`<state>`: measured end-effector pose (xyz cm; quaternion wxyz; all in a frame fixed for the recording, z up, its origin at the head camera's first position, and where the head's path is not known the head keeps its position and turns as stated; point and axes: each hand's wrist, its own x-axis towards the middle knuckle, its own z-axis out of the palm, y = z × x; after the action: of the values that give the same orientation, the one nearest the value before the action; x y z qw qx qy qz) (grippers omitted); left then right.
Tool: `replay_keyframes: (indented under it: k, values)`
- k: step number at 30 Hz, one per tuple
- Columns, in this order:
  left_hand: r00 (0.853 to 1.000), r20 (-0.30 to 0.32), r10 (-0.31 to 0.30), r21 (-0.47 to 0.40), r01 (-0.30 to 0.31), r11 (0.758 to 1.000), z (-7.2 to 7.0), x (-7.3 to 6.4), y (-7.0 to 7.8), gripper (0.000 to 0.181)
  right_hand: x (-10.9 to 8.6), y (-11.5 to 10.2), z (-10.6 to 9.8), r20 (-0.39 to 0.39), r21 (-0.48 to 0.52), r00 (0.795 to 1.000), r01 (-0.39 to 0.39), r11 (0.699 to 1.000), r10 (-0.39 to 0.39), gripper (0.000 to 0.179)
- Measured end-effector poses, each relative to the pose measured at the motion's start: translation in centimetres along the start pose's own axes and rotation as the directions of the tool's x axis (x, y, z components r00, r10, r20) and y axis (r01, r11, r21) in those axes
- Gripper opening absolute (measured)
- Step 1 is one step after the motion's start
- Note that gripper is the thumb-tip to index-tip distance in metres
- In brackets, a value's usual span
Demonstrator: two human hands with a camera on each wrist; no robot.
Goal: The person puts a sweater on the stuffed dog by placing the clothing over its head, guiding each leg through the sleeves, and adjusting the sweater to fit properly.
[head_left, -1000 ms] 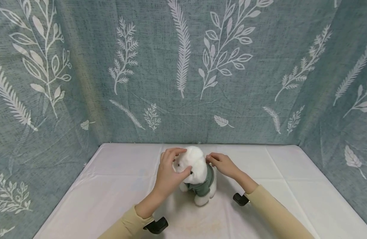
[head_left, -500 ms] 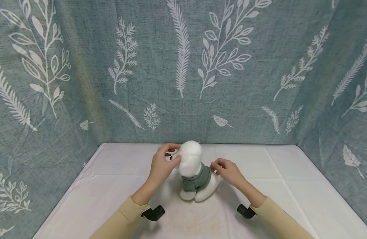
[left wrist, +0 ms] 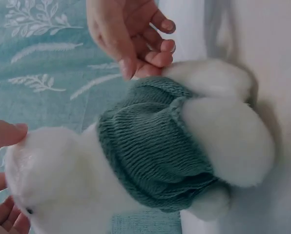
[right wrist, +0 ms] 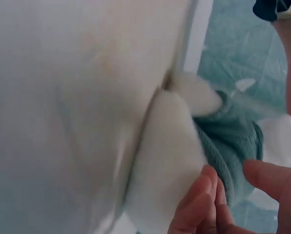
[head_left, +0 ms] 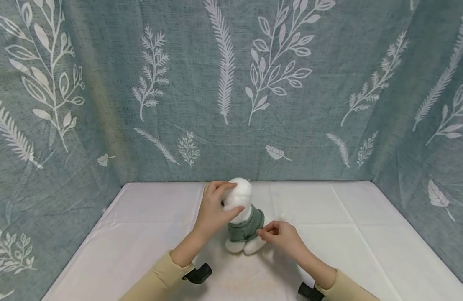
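A white plush toy point(head_left: 244, 193) in a knitted green sweater point(left wrist: 155, 146) sits on the table, its face turned to the left. My left hand point(head_left: 212, 211) holds its head, thumb on the near side and fingers over the top and face. One dark eye point(left wrist: 30, 210) shows in the left wrist view. Low on the toy's right side, my right hand point(head_left: 283, 237) has its thumb and curled fingers at the sweater's hem; in the right wrist view the thumb point(right wrist: 267, 175) lies over the knit and the fingers point(right wrist: 204, 195) are at the hem's edge, beside a white leg point(right wrist: 165, 146).
A white cloth point(head_left: 159, 234) with fold lines covers the table. Behind and at both sides hang blue-green curtains point(head_left: 201, 92) with white leaf prints. Black wrist cameras point(head_left: 198, 274) sit under both cuffs.
The toy turned to face left, then its head came under my left hand again. My right hand moved from the toy's back down and nearer, to the sweater's lower edge.
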<state>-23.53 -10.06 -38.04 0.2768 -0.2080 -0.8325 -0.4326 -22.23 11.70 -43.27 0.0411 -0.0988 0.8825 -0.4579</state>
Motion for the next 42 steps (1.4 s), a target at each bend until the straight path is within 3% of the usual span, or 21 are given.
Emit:
replay_keyframes:
  k: [7,14,18,25,33,42]
  values:
    - [0.999,-0.026,-0.037,-0.029,0.036,0.999,1.0,-0.6,0.0,0.056,0.7,-0.1,1.2,-0.074,-0.062,0.997,-0.016,0.998,0.011,0.034]
    - [0.991,-0.084,0.102,0.051,-0.098,0.994,1.7,-1.0,-0.3,0.062,1.2,-0.2,1.3,-0.105,-0.099,0.994,-0.002,0.995,-0.008,0.018]
    - [0.985,-0.096,0.141,0.099,-0.131,0.986,1.9,-1.2,-0.6,0.060,0.9,-0.3,0.9,-0.097,-0.115,0.995,-0.021,0.993,0.010,0.008]
    - [0.990,-0.086,0.116,0.101,-0.107,0.989,1.9,-1.2,-0.7,0.057,0.2,0.3,0.0,-0.092,-0.208,0.992,-0.104,0.973,0.087,0.014]
    - [0.994,-0.062,0.091,0.078,-0.086,0.993,1.8,-1.1,-0.6,0.056,0.7,1.3,-0.3,-0.064,-0.320,0.996,-0.081,0.944,0.063,0.035]
    - [0.996,-0.054,0.069,0.019,-0.068,0.997,1.5,-1.2,-1.0,0.057,0.3,0.3,-1.0,-0.102,-0.349,0.995,-0.056,0.935,0.021,0.017]
